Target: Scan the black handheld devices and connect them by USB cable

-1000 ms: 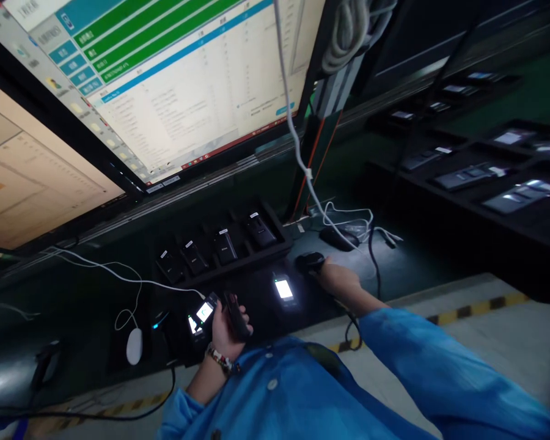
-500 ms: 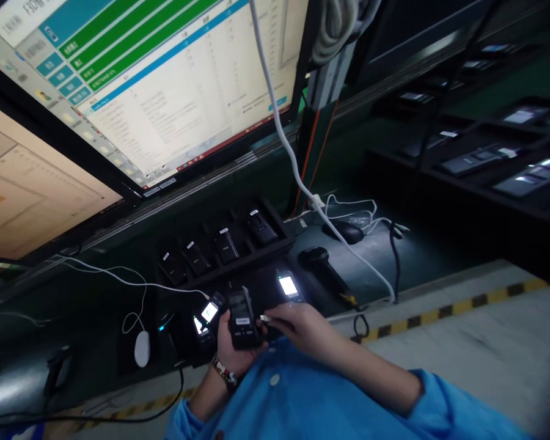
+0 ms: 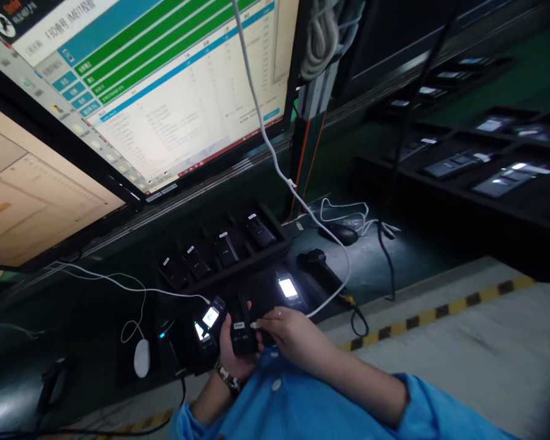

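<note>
My left hand is wrapped round a black handheld device with a small white label, held upright in front of my blue shirt. My right hand pinches a white cable plug at the right side of that device. Whether the plug sits in a port I cannot tell. From my right hand the white cable loops up past the monitor. Just left of the held device, a similar device with a lit screen has another white cable at its top. One more lit device lies behind my right hand.
A black tray with several labelled devices stands below the monitor. To the right lie a barcode scanner and a black mouse. At left is a white mouse. More trays of devices stand far right.
My right hand has brought the plug against the side of the held device. That device has turned a little, and the white cable has swung left. The camera view has shifted slightly.
</note>
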`<state>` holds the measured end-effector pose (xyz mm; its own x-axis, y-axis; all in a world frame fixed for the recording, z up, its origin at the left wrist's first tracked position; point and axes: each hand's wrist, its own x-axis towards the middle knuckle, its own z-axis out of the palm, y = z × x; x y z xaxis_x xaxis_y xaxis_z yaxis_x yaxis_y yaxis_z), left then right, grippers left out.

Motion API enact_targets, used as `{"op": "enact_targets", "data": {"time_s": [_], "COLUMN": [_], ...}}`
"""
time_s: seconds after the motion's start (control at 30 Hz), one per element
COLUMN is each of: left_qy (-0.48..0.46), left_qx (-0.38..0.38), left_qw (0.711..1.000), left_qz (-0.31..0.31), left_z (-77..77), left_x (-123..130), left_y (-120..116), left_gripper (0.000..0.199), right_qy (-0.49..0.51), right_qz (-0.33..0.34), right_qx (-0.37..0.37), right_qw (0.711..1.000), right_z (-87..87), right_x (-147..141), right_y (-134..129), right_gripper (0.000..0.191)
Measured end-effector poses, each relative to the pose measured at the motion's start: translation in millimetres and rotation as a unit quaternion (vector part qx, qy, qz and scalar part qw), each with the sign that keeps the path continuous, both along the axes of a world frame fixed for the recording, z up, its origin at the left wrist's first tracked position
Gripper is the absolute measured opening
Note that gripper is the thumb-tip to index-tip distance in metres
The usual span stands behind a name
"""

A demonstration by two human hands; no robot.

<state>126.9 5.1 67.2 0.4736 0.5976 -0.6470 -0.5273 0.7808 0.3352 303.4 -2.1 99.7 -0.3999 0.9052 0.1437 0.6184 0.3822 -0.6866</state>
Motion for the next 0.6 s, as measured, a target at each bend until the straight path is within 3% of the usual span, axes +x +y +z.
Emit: {"op": "enact_targets", "data": {"time_s": [0.17,0.37,0.47,0.6], "left_qy": [0.017,0.042,0.090,0.220], "left_qx": [-0.007,0.017,0.036,0.074], "left_qw": [0.999,0.998,0.995,0.972], "left_qz": [0.035,0.044,0.022,-0.033], "left_z": [5.7,4.9,-11.9,-54.7], "left_x": [5,8,8,13], "left_y": [-3,-4,1,14], "left_gripper": [0.067,0.068,0.068,0.057], "right_qy": [-0.107,-0.107,-0.098,-0.188], "right_qz": [0.040,0.103,0.119,0.094], "right_qx": [-0.044,-0.046,-0.052,-0.082], "right_qw": [0.993,0.988,0.987,0.974], "right_z": [13.4,16.4,-6.0,-56.4], "right_x": [-4,0,5,14], "right_y": [2,11,23,44], "right_gripper": [0.023,0.017,0.016,0.019]}}
